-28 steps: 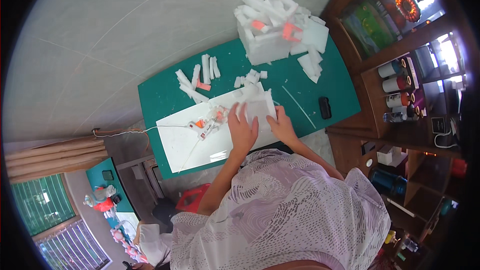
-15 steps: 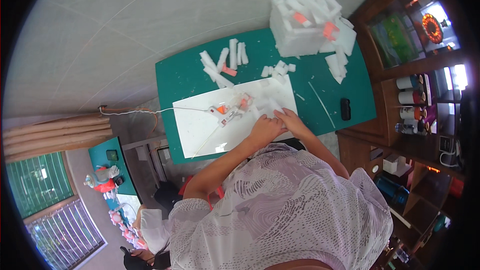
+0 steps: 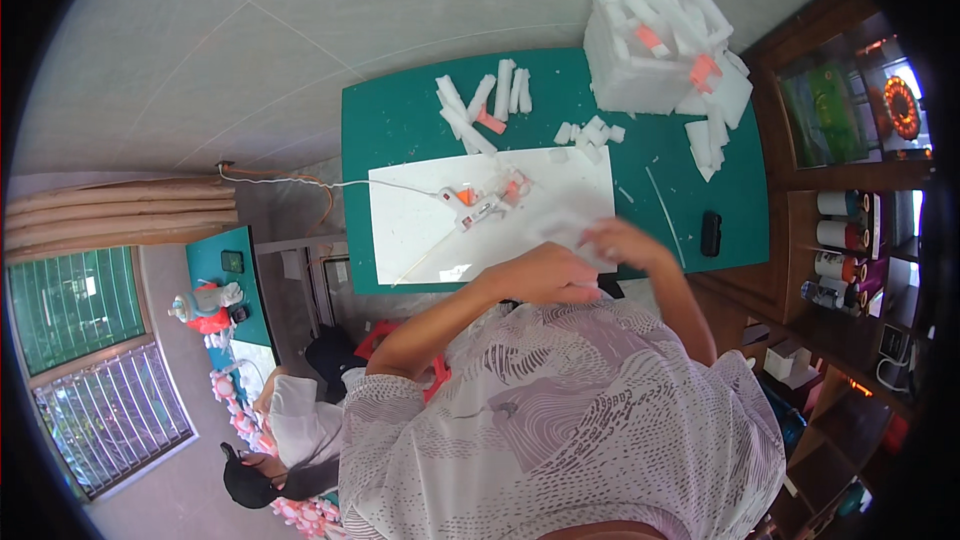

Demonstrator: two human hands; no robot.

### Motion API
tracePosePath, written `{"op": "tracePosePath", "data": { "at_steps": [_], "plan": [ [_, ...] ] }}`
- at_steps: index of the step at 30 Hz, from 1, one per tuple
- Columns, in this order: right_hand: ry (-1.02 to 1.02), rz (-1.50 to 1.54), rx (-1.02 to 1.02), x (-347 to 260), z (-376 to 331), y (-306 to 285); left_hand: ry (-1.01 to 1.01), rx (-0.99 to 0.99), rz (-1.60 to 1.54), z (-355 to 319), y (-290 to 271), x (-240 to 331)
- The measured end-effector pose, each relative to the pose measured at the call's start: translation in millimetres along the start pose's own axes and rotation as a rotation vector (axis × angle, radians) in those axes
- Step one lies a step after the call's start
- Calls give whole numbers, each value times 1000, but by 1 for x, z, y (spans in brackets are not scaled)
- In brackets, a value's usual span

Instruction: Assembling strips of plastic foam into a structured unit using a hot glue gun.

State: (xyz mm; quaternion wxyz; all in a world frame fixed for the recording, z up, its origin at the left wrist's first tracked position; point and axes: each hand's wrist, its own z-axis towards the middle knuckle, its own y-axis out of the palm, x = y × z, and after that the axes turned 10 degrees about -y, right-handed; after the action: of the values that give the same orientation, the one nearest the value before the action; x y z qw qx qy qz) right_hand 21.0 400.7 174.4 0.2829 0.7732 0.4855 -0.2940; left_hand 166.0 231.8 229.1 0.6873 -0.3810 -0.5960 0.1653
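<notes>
My left hand [image 3: 556,274] is held in front of my shirt at the near edge of the white board [image 3: 405,210]. Its fingers are curled in, and whatever they may hold is hidden. To its right, my right hand [image 3: 632,243] is raised over the board's near right corner, with fingers smeared by motion. Just beyond both hands is a blurred, translucent white piece [image 3: 562,225], too faint to name. A white glue gun [image 3: 482,211] with an orange part lies on the board left of them, its cord running left. Pinkish scraps [image 3: 514,186] lie beside it.
White foam strips [image 3: 505,90] and small foam blocks [image 3: 595,130] lie on the green table [image 3: 400,110]. At its far right stands a foam box [image 3: 635,70] heaped with offcuts. A black case [image 3: 711,234] is near the right edge. Another person [image 3: 300,430] sits at the lower left.
My hands, together over the board before, have come apart. The left has drawn back toward my body, and the right has moved off to the right. The view has shifted slightly.
</notes>
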Motion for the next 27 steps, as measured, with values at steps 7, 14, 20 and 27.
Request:
{"op": "tracePosePath", "data": {
  "at_steps": [7,14,20,27],
  "plan": [
    [-230,-209,-61,-23,-45,-40,-66,150,-254,4,-15,23],
    [-582,-523,186,-5,-63,-24,-566,508,-25,54,28,27],
    [-637,-505,278,-10,-83,-35,-465,479,157,90,69,32],
    [-798,-689,122,-18,-97,-66,-245,491,272,102,63,48]
  ]
}}
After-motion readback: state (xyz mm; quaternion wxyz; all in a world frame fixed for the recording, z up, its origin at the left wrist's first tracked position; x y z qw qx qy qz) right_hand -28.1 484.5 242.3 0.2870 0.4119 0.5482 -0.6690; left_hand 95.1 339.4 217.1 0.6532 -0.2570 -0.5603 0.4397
